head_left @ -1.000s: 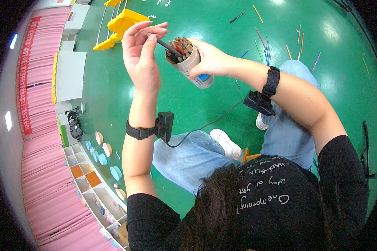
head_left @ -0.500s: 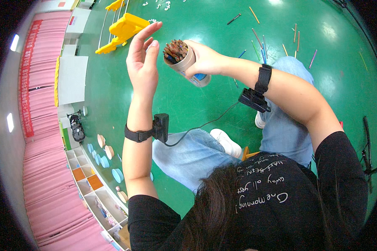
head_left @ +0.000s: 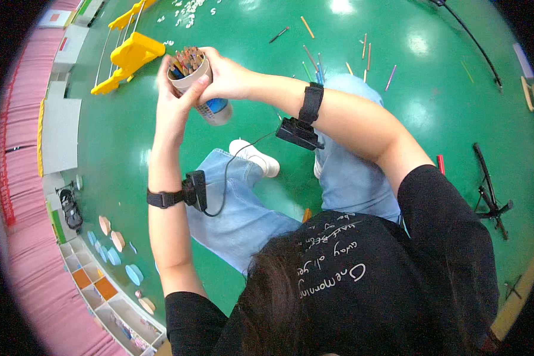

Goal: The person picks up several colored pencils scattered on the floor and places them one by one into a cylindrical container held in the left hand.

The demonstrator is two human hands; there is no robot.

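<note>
Both my hands hold a round cardboard tube (head_left: 215, 114) out in front of me, above the green floor. It is pale with a blue patch and tilts so that its mouth points up and away to the left. A tight bunch of coloured pencils (head_left: 188, 62) sticks out of it, tips upward. My left hand (head_left: 175, 108) grips the near left side near the rim, thumb across the front. My right hand (head_left: 231, 77) wraps round the right side, its fingers partly hidden behind the tube.
Loose pencils (head_left: 391, 78) and a black pen (head_left: 279, 34) lie scattered on the floor ahead. A yellow plastic stand (head_left: 135, 54) is at the far left, with small white pieces (head_left: 188, 13) beyond. Bowls (head_left: 134, 274) and a shelf unit (head_left: 110, 320) line the left. A black tripod (head_left: 489, 199) stands right.
My left hand, which was open and apart, has closed on the tube. The tube and my right hand have come left to meet it. The whole view has shifted too.
</note>
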